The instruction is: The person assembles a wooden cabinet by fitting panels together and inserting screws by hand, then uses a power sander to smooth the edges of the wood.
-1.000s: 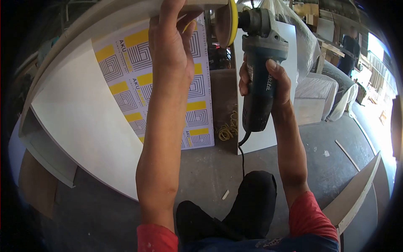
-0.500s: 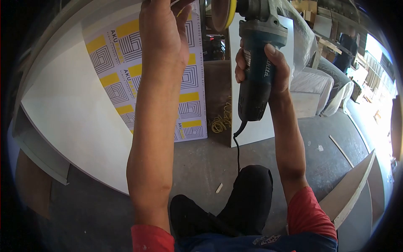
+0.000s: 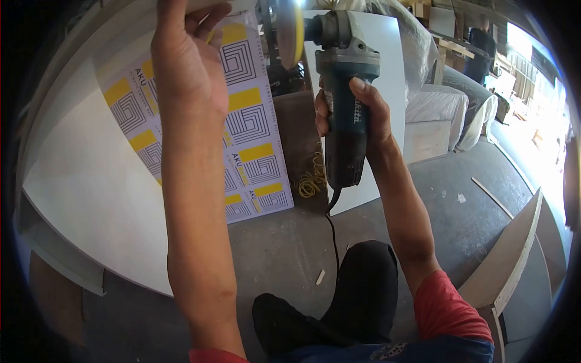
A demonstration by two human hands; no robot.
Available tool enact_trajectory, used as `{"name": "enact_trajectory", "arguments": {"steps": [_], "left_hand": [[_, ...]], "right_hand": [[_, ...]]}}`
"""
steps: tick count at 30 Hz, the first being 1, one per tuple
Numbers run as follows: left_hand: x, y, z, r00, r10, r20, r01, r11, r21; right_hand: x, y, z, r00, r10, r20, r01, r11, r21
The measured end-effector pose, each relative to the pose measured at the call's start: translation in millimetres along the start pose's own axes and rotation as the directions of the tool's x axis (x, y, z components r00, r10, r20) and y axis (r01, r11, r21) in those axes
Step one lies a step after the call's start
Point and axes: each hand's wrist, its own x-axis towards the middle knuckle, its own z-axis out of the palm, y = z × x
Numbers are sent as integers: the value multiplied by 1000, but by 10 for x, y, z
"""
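The left hand is raised to the top of the view. Its fingers are curled over the upper edge of a curved white panel, which sweeps from far centre down to the near left. The fingertips are cut off by the frame, so how firmly the edge is held cannot be told. The right hand is closed around the body of a blue-green angle grinder, held upright and well off the floor. The grinder's yellow sanding disc is turned left toward the panel edge and stands just beside the left hand's fingers.

A patterned yellow and white sheet is leaned behind the arms, and a white board is propped to its right. A power cord hangs from the tool toward a bent knee in black trousers.

The chief hazard is judged to be the small gap between the disc and the fingers on the edge. A slip or a kick of the one-handed tool could carry the disc into them. The panel edge could also be gouged if the disc were tilted. The slack cord could be snagged by the knee, and the tool jerked off line.
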Motion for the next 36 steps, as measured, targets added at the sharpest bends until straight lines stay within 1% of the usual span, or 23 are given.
{"name": "enact_trajectory", "arguments": {"steps": [2, 3, 5, 8, 9, 12, 13, 15, 17, 19, 20, 21, 25, 26, 27, 28, 29, 30, 31, 33, 34, 36], "left_hand": [[31, -21, -19, 1000, 21, -15, -20, 999, 25], [386, -329, -445, 979, -44, 201, 52, 998, -33], [357, -306, -403, 980, -49, 193, 55, 998, -22], [327, -265, -396, 983, -43, 179, 40, 999, 19], [317, -250, -386, 983, -30, 180, 22, 999, 45], [320, -237, -387, 978, -19, 207, 9, 999, 49], [219, -196, -302, 978, -23, 206, 13, 999, 50], [-52, -140, -98, 966, 230, 114, -228, 973, -33], [-43, -183, -96, 966, 243, 88, -241, 970, -35], [-29, -138, -8, 965, 255, 60, -253, 967, -38], [-29, -43, 117, 987, 143, -69, -141, 990, 26], [-31, 19, 185, 979, 33, -202, -19, 997, 74], [16, -49, 16, 986, 3, -168, 18, 992, 125], [-1, -148, -72, 993, 103, -60, -101, 994, 35], [-11, -113, -74, 977, 211, 40, -209, 976, -67], [-1, -81, -31, 976, 214, 35, -211, 975, -65], [14, -42, 56, 992, 103, -78, -103, 995, -1], [11, 23, 124, 981, -2, -196, 12, 999, 49], [17, 0, 72, 980, -1, -198, 12, 999, 51], [40, -31, -33, 997, 60, -46, -58, 997, 55], [37, -22, 3, 997, 62, -45, -60, 997, 52], [38, 19, 101, 981, -9, -192, 16, 999, 32]], "right_hand": [[6, -20, 21, 1000, -5, 10, 6, 1000, -25], [12, -26, 38, 1000, -4, 16, 5, 999, -45], [35, -57, 54, 999, -2, 39, 6, 995, -101], [111, -65, 53, 997, -24, 69, 32, 991, -128], [116, -71, 53, 997, -25, 67, 33, 991, -129], [124, -63, 61, 997, -38, 62, 47, 988, -149], [125, -65, 64, 997, -38, 61, 47, 987, -154], [131, -65, 57, 997, -38, 61, 47, 986, -157], [129, -79, 35, 993, -54, 108, 71, 984, -164], [141, -78, 36, 993, -55, 104, 71, 984, -164], [140, -81, 37, 994, -57, 98, 72, 984, -162], [146, -83, 32, 993, -56, 100, 72, 984, -162], [195, -80, 30, 997, -26, 76, 37, 988, -149], [198, -80, 31, 997, -20, 71, 30, 990, -138], [190, -82, 36, 997, -18, 77, 29, 990, -139], [176, -83, 42, 994, -44, 105, 58, 990, -131], [172, -84, 44, 989, -70, 132, 87, 989, -122], [165, -97, 40, 988, -70, 136, 86, 989, -121], [165, -106, 34, 989, -68, 128, 84, 989, -125], [163, -120, 34, 990, -68, 121, 84, 988, -131], [153, -121, 36, 991, -66, 112, 79, 990, -119], [136, -138, 59, 992, -66, 107, 77, 991, -106]]}}
